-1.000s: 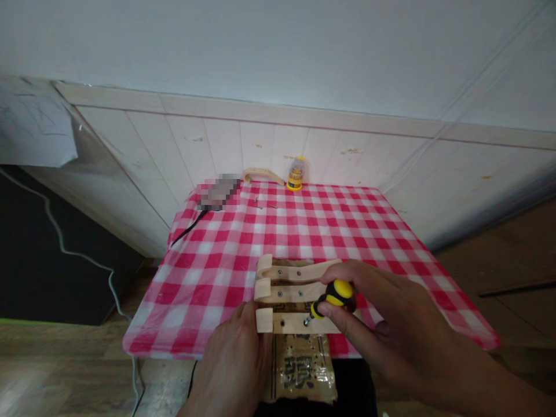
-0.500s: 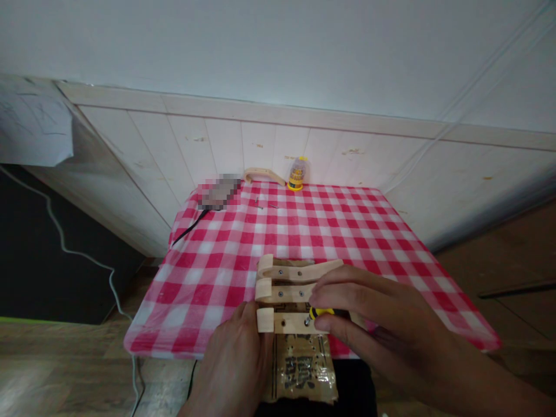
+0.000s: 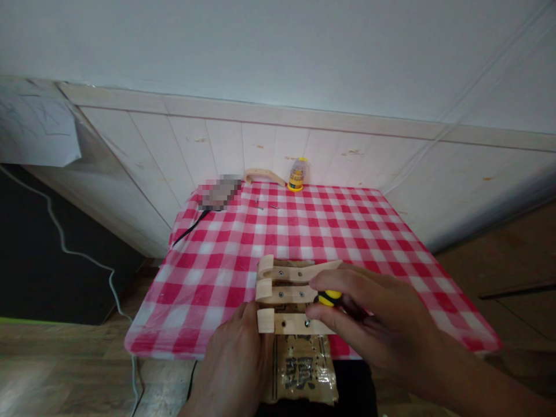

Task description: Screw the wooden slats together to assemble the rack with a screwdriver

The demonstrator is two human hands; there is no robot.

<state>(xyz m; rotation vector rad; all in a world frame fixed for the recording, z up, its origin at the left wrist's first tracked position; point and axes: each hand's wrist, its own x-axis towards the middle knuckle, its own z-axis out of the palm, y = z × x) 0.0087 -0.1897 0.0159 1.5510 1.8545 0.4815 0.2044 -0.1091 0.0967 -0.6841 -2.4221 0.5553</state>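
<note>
Three pale wooden hooks lie side by side across a piece of brown cardboard [image 3: 299, 370] with printed characters and shiny tape. The nearest wooden hook [image 3: 291, 324] has a screw [image 3: 307, 323] standing in its right hole, while its left hole is bare. My left hand [image 3: 237, 356] is closed at the left end of this hook and the cardboard's edge, its fingertips partly hidden. Between the thumb and fingers of my right hand [image 3: 369, 313] is a yellow and black screwdriver [image 3: 330, 297], held just above and right of the screw. The screwdriver's tip is not distinguishable.
Against the panelled wall stand another wooden hook [image 3: 264, 174] and a clear bottle with yellow cap and base [image 3: 296, 175]. Several loose screws [image 3: 260, 204] and a blurred-out object with a black strap [image 3: 191, 227] lie on the checked tablecloth [image 3: 208, 260].
My right hand has lifted the screwdriver up and away from the screw in the nearest hook, turning it in the fingers. My left hand has stayed in place.
</note>
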